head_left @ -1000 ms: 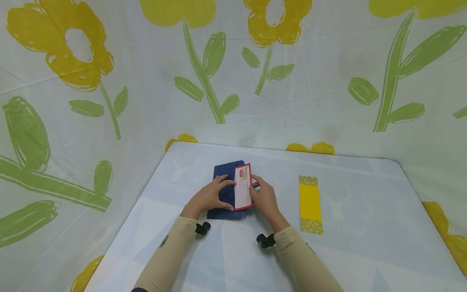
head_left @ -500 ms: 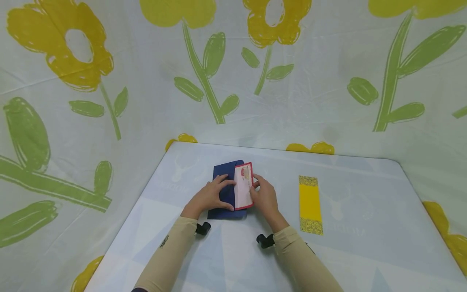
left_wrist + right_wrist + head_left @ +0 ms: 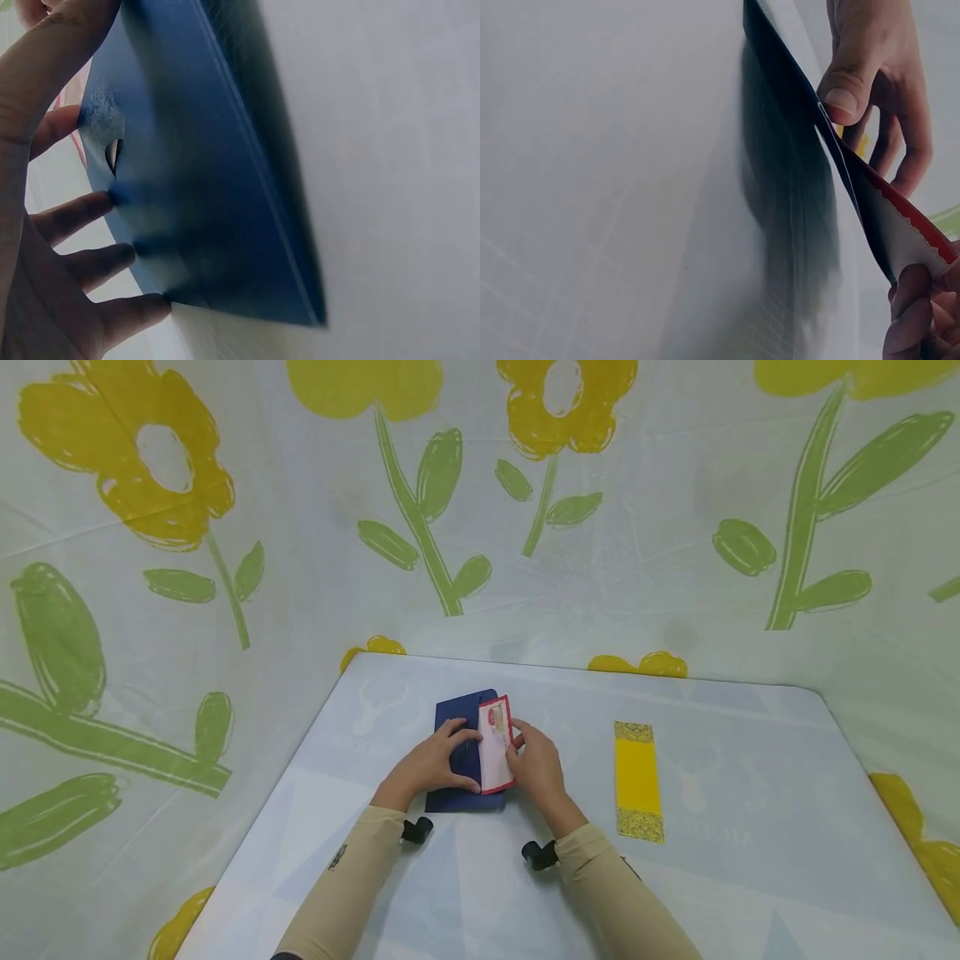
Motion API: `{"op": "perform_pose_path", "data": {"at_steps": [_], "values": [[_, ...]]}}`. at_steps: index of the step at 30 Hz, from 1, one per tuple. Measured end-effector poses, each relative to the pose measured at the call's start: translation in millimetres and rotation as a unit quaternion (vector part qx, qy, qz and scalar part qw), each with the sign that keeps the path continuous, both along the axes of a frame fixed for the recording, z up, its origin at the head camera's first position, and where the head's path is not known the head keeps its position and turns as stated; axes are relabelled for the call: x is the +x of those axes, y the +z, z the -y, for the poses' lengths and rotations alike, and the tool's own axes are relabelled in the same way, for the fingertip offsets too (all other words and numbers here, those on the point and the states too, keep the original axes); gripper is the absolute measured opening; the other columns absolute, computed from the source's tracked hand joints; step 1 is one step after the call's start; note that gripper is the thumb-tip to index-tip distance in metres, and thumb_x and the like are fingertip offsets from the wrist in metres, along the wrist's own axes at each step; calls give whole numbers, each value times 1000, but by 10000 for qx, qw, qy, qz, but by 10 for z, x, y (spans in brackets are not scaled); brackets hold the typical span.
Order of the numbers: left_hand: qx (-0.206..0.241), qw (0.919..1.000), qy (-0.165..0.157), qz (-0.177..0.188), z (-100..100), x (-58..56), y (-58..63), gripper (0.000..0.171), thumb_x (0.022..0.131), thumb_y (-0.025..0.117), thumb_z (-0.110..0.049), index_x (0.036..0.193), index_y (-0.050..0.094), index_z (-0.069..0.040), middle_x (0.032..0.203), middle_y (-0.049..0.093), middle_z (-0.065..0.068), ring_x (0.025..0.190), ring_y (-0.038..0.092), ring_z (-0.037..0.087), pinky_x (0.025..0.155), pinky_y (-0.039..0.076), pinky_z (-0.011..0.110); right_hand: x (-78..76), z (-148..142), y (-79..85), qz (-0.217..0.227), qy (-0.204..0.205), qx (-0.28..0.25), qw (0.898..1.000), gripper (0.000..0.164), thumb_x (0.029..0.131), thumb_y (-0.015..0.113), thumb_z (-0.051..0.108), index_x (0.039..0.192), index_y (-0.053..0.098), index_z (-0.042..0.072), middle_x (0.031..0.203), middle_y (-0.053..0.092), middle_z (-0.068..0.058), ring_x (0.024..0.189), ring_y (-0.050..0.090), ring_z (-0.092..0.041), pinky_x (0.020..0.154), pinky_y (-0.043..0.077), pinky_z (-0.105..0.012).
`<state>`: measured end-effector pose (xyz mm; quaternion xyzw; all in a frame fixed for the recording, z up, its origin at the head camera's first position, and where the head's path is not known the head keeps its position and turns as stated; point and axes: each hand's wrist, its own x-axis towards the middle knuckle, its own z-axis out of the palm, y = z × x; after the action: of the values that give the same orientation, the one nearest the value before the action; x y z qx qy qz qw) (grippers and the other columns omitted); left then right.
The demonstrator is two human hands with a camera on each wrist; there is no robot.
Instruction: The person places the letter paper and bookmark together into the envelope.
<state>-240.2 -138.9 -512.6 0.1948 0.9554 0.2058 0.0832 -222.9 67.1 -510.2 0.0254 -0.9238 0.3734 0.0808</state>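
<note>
A dark blue envelope (image 3: 467, 763) lies on the table in the head view, its opening towards the right. My left hand (image 3: 427, 764) holds it with thumb and fingers spread and bent across the pocket. In the left wrist view those fingertips touch the blue envelope (image 3: 195, 165) near a small cut-out. A white card with a red border (image 3: 492, 760) is partly inside the opening. My right hand (image 3: 540, 768) pinches the card's outer edge. In the right wrist view the card (image 3: 904, 229) slants up out of the pocket; its inner part is hidden.
To the right on the table lies a yellow strip (image 3: 637, 781) with patterned gold ends. The pale table (image 3: 735, 877) is backed by a hanging cloth (image 3: 600, 585) printed with flowers. A small black camera sits at each wrist.
The card rose slightly, then shifted left and a little down with my right hand. My left hand has stayed nearly still on the envelope.
</note>
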Motion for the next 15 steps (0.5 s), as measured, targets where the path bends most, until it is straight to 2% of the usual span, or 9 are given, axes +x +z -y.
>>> {"op": "perform_pose_path", "data": {"at_steps": [8, 15], "values": [[-42, 10000, 31, -48, 1, -8, -20, 88, 50, 66, -79, 129, 41, -47, 150, 24, 1, 128, 39, 34, 94, 41, 54, 1, 37, -15, -235, 122, -122, 9996, 45, 83, 64, 12, 127, 56, 11, 78, 59, 1, 59, 47, -12, 51, 39, -24], [-5, 10000, 26, 23, -2, 9, -3, 86, 52, 69, -76, 129, 42, -46, 150, 24, 2, 127, 40, 34, 93, 42, 54, 8, 34, -34, -19, 137, -333, 9994, 44, 85, 64, 14, 128, 55, 12, 80, 61, 2, 53, 49, -10, 48, 42, -24]]}}
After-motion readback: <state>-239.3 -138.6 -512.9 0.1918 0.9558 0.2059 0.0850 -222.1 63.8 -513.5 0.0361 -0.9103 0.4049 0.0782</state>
